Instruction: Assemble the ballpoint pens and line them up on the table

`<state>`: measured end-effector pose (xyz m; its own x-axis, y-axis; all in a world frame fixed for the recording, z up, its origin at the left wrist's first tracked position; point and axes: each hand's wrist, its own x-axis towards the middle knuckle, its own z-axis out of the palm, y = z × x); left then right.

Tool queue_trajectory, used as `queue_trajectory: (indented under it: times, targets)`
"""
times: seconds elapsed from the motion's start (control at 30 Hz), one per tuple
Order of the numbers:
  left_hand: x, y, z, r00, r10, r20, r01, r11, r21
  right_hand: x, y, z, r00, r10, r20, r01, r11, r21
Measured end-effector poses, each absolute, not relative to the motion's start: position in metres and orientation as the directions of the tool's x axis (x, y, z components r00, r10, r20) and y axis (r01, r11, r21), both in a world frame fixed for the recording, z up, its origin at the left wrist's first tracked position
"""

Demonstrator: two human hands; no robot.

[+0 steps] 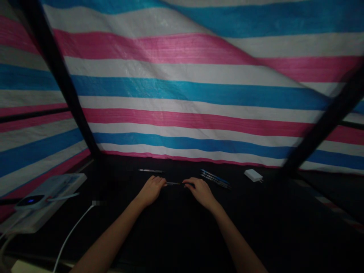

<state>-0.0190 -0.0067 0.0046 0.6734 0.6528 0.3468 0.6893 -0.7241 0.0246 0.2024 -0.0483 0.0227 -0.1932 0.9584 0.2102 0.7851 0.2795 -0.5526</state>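
Far left: your power bank, display lit, sits on a white box. White cable lies between it and your left forearm. Lone pen lies just behind your left hand. Left fingers clamped on one end of a slim pen, out in front of you between both hands. Right hand has thumb and fingers pinched on a dark piece in line with it; can't tell if the two are joined. Right of that: pen bundle, then white charger.

Risks, my read: a sudden pull could make the pen slip from your fingertips; swinging right could scatter the bundle; your left elbow could snag the cable.

Edges: striped tarp behind, frame posts both sides. Most room on the black tabletop is toward you, between your forearms.
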Motion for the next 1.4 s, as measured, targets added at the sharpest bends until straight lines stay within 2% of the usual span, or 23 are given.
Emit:
queue_trajectory:
  times: [0.27, 0.43, 0.53, 0.6, 0.73, 0.9, 1.07, 1.23, 1.4]
  targets:
    - [-0.018, -0.005, 0.003, 0.661, 0.676, 0.326, 0.7, -0.712, 0.055, 0.201, -0.05, 0.025, -0.257, 0.935, 0.244, 0.749, 0.352, -0.561]
    - [-0.014, -0.009, 0.0, 0.731, 0.611, 0.305, 0.634, -0.773, 0.029, 0.188, -0.052, 0.013, -0.311, 0.893, 0.325, 0.574, 0.448, -0.685]
    - [-0.014, -0.01, 0.002, 0.728, 0.607, 0.32, 0.636, -0.772, 0.017, 0.18, -0.053, 0.011, -0.275, 0.873, 0.401, 0.525, 0.486, -0.698]
    - [-0.015, -0.01, 0.003, 0.726, 0.604, 0.327, 0.633, -0.773, 0.023, 0.178, -0.054, 0.013, -0.277, 0.868, 0.412, 0.536, 0.496, -0.683]
    - [-0.016, -0.01, 0.004, 0.748, 0.582, 0.321, 0.612, -0.791, 0.008, 0.185, -0.053, 0.02, -0.336, 0.879, 0.339, 0.567, 0.476, -0.672]
    - [-0.016, -0.009, 0.004, 0.704, 0.615, 0.354, 0.65, -0.76, 0.027, 0.194, -0.053, 0.024, -0.297, 0.885, 0.358, 0.606, 0.465, -0.645]
    - [-0.018, -0.008, 0.005, 0.686, 0.635, 0.356, 0.662, -0.747, 0.058, 0.198, -0.052, 0.022, -0.308, 0.913, 0.267, 0.709, 0.408, -0.575]
    - [-0.018, -0.007, 0.003, 0.679, 0.635, 0.369, 0.668, -0.742, 0.047, 0.197, -0.052, 0.023, -0.282, 0.897, 0.341, 0.705, 0.435, -0.561]
    - [-0.018, -0.006, 0.002, 0.695, 0.628, 0.35, 0.659, -0.751, 0.041, 0.196, -0.052, 0.025, -0.265, 0.917, 0.297, 0.733, 0.392, -0.556]
